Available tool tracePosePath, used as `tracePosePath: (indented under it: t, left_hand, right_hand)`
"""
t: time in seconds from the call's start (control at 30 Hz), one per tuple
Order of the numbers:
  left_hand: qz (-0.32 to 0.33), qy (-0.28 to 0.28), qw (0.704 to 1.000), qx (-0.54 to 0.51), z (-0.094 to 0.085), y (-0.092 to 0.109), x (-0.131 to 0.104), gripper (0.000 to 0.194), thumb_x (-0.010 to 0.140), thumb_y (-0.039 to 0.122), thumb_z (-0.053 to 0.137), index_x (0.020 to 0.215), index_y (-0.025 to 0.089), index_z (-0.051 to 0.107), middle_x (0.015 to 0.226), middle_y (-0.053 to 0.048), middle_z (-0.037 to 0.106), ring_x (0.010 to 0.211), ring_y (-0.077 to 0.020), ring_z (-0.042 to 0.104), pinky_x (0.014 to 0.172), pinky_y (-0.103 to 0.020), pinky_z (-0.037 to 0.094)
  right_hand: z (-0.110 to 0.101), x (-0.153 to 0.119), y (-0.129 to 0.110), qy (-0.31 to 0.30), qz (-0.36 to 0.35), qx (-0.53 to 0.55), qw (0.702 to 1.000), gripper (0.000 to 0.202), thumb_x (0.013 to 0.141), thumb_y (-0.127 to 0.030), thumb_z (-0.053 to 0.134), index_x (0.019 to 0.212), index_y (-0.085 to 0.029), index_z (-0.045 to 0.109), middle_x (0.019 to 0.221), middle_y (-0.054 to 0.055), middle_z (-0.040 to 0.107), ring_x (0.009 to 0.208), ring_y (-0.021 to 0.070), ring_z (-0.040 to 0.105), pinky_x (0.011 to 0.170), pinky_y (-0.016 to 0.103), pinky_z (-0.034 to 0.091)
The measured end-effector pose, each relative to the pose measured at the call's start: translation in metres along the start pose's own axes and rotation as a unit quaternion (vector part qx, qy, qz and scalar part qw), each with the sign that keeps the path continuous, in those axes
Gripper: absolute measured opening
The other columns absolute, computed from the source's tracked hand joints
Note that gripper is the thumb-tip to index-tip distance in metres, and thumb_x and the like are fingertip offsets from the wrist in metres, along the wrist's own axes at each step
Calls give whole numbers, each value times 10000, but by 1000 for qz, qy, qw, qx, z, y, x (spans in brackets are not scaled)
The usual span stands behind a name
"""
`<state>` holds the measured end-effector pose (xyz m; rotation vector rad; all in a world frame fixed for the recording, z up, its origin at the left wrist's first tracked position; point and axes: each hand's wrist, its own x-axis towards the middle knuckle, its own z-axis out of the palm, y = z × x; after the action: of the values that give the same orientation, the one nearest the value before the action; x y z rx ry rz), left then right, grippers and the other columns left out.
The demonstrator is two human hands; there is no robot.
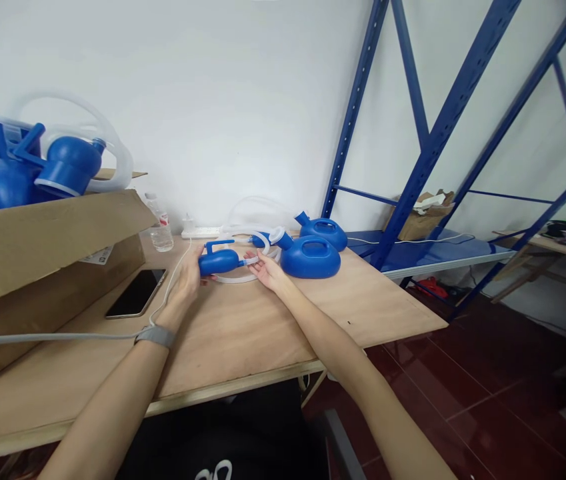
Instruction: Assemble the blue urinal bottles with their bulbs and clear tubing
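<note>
My left hand (190, 277) is wrapped round the wide end of a blue plastic urinal funnel (220, 262), which lies sideways with its bar-like handle on top. Its narrow spout points right, into the end of a clear hose (251, 261). My right hand (265, 270) pinches that hose close to the spout. The hose loops back over the tabletop behind my hands. Just right of my right hand stands a blue urinal bottle (311, 258) with a pale cap on its slanted neck. Behind it is a second blue bottle (330, 230), with an open-looking neck.
A cardboard box (53, 227) full of blue funnels and hoses stands at the left. Near it lie a phone (136, 293) and a white cable; a water bottle (161, 230) and power strip (200, 233) are by the wall. Blue metal shelving (423, 160) rises at the right.
</note>
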<state>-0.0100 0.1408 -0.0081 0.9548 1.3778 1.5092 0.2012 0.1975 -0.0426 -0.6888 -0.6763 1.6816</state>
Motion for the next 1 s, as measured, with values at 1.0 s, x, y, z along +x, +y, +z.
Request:
tracePosePath:
  t: [1.0]
  left_hand:
    - [33,68,993,-88,-11,-2,19,441,707,555,767,906,175,664,745,-23,611,544,-141,564,446,-231,408]
  right_hand:
    - [-12,-6,-10,-183,-407,-779,440,358,1111,-381,483,1324,-149,652,1247,144,739,1130,253,652,1013,385,464]
